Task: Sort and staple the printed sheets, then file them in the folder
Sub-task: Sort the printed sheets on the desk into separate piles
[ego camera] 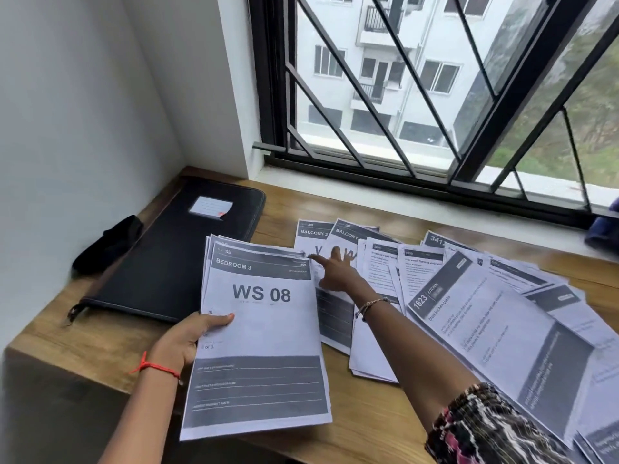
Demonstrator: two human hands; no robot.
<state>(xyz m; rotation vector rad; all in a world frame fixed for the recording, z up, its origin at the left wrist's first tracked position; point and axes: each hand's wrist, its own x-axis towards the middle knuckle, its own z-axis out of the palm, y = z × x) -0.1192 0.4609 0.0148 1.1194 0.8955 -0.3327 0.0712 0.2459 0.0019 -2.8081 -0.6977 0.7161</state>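
Between folder [160, 262] and sheets [485, 313], bare desk [279, 221]

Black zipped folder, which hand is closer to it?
Left. The left hand holds the WS 08 sheets right beside the black folder; the right hand points over the Balcony sheets, farther right.

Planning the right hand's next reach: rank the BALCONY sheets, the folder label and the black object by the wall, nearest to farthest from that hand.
1. BALCONY sheets: under the right hand's fingers, toward the window.
2. Folder label: to the left, farther back.
3. Black object: farthest left, by the wall.
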